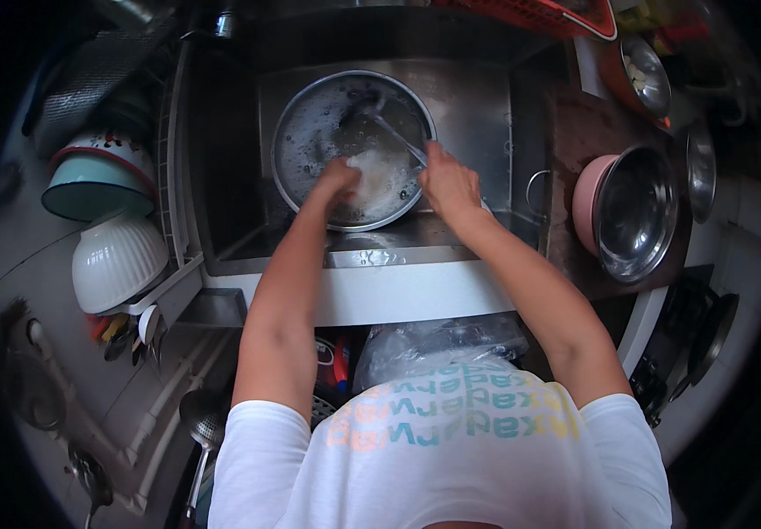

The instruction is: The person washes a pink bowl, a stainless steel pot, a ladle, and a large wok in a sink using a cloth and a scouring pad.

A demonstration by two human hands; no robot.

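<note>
A large round metal basin (429, 119) of foamy water stands in a stainless steel sink (470, 89). Over the near left part of the basin is my left hand (341, 180), fingers curled against a soft whitish thing (377, 168), perhaps a cloth; blur keeps me from telling. My right hand (450, 182) grips the handle of a metal ladle (397, 135) at the basin's right rim. The ladle's head reaches into the water, partly veiled by suds, and the handle's end shows just past my hand.
Left of the sink, a wire dish rack (167, 152) holds enamel basins (99, 182) and a white ribbed bowl (119, 264). On the right counter are a steel bowl (638, 215), a pink bowl (589, 202) and another bowl with pale pieces (648, 76). A red basket (552, 16) overhangs the back.
</note>
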